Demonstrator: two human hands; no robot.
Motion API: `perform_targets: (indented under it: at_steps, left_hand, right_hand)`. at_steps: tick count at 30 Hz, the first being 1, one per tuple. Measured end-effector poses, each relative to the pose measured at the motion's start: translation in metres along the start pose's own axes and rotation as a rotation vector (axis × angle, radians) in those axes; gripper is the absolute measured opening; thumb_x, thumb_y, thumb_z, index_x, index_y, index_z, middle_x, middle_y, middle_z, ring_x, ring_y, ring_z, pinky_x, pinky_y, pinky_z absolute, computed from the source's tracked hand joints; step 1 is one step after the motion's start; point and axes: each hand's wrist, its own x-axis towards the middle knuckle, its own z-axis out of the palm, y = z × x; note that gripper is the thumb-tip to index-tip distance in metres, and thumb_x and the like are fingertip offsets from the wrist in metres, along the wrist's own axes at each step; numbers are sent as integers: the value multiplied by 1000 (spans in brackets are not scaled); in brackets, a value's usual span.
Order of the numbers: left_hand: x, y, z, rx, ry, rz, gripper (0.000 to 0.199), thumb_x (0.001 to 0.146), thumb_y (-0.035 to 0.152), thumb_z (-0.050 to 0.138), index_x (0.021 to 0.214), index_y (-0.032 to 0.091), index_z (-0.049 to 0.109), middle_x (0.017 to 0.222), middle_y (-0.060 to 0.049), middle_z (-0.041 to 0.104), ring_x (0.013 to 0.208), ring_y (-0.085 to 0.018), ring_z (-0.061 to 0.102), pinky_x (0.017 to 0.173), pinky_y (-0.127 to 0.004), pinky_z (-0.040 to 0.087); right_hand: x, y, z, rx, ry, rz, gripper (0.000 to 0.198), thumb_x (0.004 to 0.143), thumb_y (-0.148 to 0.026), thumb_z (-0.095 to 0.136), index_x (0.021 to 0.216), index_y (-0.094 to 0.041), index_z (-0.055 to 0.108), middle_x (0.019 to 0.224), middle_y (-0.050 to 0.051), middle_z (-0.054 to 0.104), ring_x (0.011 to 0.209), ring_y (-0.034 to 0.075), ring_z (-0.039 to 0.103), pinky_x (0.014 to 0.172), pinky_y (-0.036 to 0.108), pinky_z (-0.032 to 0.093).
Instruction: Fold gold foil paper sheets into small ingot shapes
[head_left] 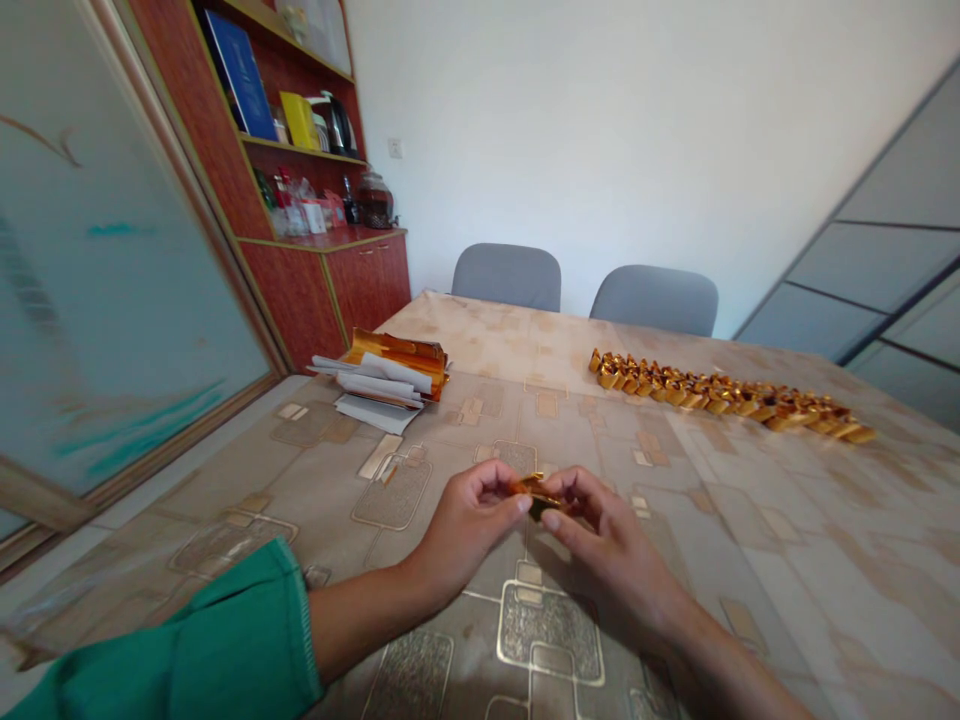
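A small folded piece of shiny gold paper [537, 490] is pinched between my two hands, just above the table. My left hand [476, 520] grips its left side with thumb and fingertips. On the other side, my right hand [600, 525] pinches it with thumb and forefinger. Fingers cover part of the piece, so its exact shape cannot be made out. Farther off to the right lie rows of folded gold pieces [720, 392]. To the left rests a stack of gold and white paper sheets [394, 372], some of them curled.
A patterned cloth covers the table [450, 450]. Two grey chairs [507, 275] stand at its far edge, by the white wall. At back left is a red-brown cabinet [367, 285] with bottles, a kettle and a glass jar. A glass door [112, 270] is at left.
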Motion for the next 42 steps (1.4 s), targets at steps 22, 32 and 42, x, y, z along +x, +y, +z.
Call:
perform_targets:
  at_steps: [22, 32, 42]
  left_hand:
    - [-7, 0, 11, 156, -6, -23, 23, 68, 32, 72, 67, 14, 57, 64, 1, 59, 58, -10, 54, 57, -22, 42]
    - [-10, 4, 7, -35, -211, -98, 25, 77, 34, 70, 88, 12, 66, 75, -6, 72, 64, -14, 66, 60, -24, 52]
    - [-7, 8, 3, -92, -149, -97, 29, 73, 37, 76, 82, 13, 62, 65, -5, 72, 55, -14, 67, 52, -22, 51]
  right_hand:
    - [-4, -4, 3, 3, 1, -79, 16, 93, -39, 62, 96, -23, 60, 84, 0, 57, 77, 17, 52, 68, 29, 40]
    - [-3, -1, 16, 550, -5, 139, 23, 89, -40, 67, 82, -21, 56, 69, -3, 53, 60, 12, 48, 56, 25, 39]
    - [-2, -2, 15, 638, -101, 166, 23, 91, -38, 66, 82, -20, 55, 65, -2, 56, 54, 11, 47, 51, 23, 32]
